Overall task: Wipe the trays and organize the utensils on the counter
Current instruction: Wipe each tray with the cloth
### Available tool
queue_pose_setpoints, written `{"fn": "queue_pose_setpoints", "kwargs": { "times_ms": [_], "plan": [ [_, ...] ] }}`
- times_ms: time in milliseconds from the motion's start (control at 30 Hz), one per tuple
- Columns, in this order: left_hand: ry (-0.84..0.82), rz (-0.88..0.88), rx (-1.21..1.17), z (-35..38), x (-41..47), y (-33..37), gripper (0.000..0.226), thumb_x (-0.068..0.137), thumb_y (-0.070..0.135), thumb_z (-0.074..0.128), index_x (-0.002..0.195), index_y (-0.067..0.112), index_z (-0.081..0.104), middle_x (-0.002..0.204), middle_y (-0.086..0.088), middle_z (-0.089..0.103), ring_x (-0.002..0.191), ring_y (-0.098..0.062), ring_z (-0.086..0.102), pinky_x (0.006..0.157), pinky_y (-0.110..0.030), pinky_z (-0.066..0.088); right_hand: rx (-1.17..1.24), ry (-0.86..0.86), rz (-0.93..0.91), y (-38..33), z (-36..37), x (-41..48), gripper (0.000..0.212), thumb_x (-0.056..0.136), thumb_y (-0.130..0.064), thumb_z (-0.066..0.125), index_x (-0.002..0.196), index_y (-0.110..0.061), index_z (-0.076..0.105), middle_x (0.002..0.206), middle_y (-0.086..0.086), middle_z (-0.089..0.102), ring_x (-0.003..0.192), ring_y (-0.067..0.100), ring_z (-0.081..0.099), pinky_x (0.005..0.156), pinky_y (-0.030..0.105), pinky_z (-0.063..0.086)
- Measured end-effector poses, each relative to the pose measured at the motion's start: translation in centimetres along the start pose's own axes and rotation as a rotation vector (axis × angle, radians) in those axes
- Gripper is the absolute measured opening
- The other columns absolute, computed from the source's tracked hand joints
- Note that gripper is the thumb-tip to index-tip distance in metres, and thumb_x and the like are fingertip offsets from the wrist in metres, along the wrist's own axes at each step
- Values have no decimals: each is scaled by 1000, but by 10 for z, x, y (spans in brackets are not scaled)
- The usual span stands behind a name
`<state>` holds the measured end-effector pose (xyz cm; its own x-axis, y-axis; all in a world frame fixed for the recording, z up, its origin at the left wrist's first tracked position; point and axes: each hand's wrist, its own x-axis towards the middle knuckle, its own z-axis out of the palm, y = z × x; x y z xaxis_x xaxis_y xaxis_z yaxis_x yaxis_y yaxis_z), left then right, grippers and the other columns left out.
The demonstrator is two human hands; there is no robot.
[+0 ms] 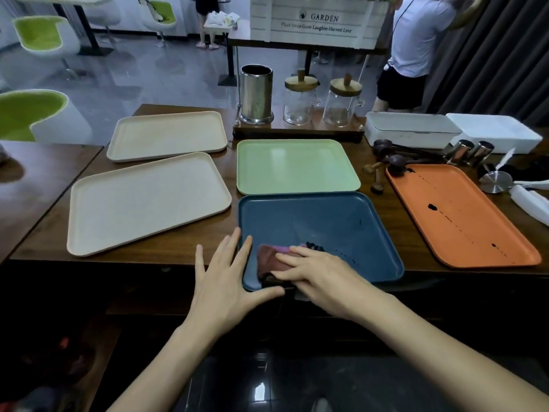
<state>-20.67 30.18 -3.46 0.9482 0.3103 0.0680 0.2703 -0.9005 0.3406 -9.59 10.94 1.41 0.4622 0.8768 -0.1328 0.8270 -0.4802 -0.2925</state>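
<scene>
Head view. The dark blue rectangular plastic tray lies at the near edge of the brown wooden counter, centre. The left hand rests flat on the tray's near left corner, fingers straight and spread, thumb along the near rim, gripping nothing. The right hand presses a folded maroon cloth onto the tray's near left part with extended fingers, not curled round it. Dark smears show just right of the cloth.

A pale green tray lies just beyond the blue one. Two cream trays lie to the left. An orange tray with dark spots lies to the right. Dark wooden spoons and two small steel cups cluster at the orange tray's far end. A steel cylinder and two lidded glass jars stand at the far side.
</scene>
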Motion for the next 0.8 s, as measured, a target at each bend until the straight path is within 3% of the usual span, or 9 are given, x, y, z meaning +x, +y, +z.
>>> {"fn": "queue_pose_setpoints", "kwargs": {
  "times_ms": [133,267,367,567,700,800],
  "plan": [
    [-24,-17,6,-2,0,2,129,57,109,10,162,35,14,170,11,-11,156,-7,-9,122,-54,-18,3,61,242,38,-8,-30,41,104,-26,47,135,-53,54,156,-27,30,149,3,20,115,31,32],
    [-22,-4,5,-2,0,1,128,58,108,10,162,35,17,170,12,-12,156,-7,-9,122,-53,-18,-47,207,529,75,-15,-31,42,102,-26,47,136,-51,53,155,-18,38,145,14,34,109,33,39],
    [-34,-2,1,0,0,2,129,57,109,11,162,35,18,170,12,-13,155,-5,-11,121,-52,-20,-146,239,620,61,-2,-2,47,98,-22,47,138,-45,50,152,-7,46,136,25,45,97,40,50],
    [-44,-16,12,-2,-1,5,130,57,108,9,163,34,10,169,13,-15,154,-4,-11,121,-53,-19,-146,226,379,-26,9,64,44,97,-23,49,137,-41,48,148,-6,42,133,23,40,94,36,43],
    [-30,-35,-22,-2,1,7,132,61,107,17,163,26,-4,169,13,-13,154,-2,-12,122,-52,-17,-44,145,211,-33,13,29,44,101,-26,43,141,-44,48,157,-18,34,147,12,26,110,31,33],
    [-40,-28,-26,-2,1,4,133,61,107,22,163,26,-10,168,12,-16,154,-3,-13,122,-51,-19,15,84,179,-16,7,-4,46,101,-27,44,140,-53,48,157,-27,29,149,2,20,113,29,33]
  ]
}}
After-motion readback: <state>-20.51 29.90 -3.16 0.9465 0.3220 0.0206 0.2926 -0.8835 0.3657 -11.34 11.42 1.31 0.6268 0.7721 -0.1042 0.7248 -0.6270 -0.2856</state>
